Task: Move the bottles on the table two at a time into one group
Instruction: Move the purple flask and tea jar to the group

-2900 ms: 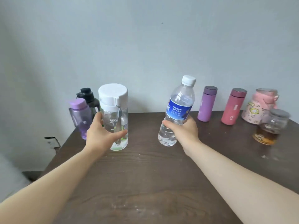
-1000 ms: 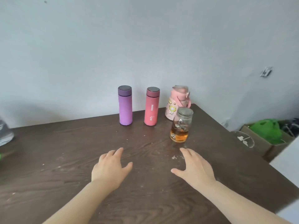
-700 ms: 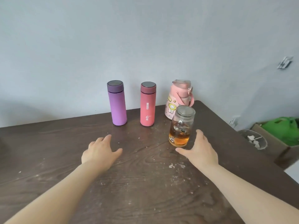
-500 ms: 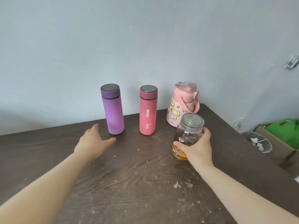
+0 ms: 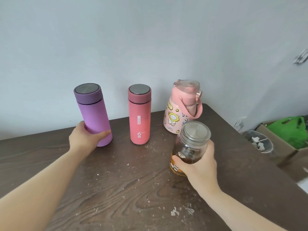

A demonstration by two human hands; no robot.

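Observation:
A purple flask [image 5: 93, 112] stands near the wall on the dark wooden table [image 5: 116, 180]; my left hand [image 5: 83, 139] is wrapped around its lower part. To the right, my right hand [image 5: 198, 162] grips a glass jar [image 5: 190, 144] with a metal lid and amber liquid inside. Between them stands a coral-red flask [image 5: 139, 115], untouched. A pink bottle [image 5: 181, 107] with cartoon stickers and a strap stands behind the jar, close to the wall.
The table's right edge runs diagonally past the jar. Beyond it, on the floor, sit a clear round container [image 5: 257, 142] and a cardboard box with a green bag [image 5: 290, 130]. White specks dot the tabletop. A pale wall rises directly behind the bottles.
My left hand reached forward and closed on the purple flask. My right hand keeps its grip on the glass jar. The view has moved closer to the bottles.

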